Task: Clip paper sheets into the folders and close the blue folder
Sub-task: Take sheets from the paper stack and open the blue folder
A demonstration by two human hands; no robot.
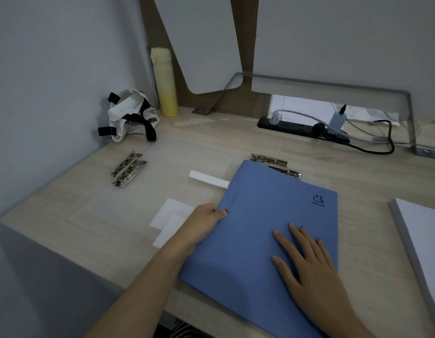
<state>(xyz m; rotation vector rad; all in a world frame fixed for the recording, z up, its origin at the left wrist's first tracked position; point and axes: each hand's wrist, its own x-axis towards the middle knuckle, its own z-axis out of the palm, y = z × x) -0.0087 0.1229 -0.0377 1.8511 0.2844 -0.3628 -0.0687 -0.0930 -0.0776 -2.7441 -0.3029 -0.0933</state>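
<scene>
The left hand (206,223) has its grip on the left edge of the blue folder (267,228), thumb on top of the cover and the fingers curled out of sight under the edge. The right hand (306,262) holds nothing; it lies flat, fingers spread, on the lower right of the cover. The folder is shut and lies at an angle in the lower middle of the frame, its near corner reaching over the front edge of the tabletop (199,145). A white strip of paper (209,178) sticks out from under its upper left edge, and two more white sheets (171,219) lie just left of the left hand. Metal clips (275,163) peek out behind the folder's far corner; another pair of clips (128,169) lies well apart at the left. At the right edge sits a stack of paper (423,237). Further back are a yellow bottle (164,81), a white bag (131,115) with black straps, and a power strip (301,129).
</scene>
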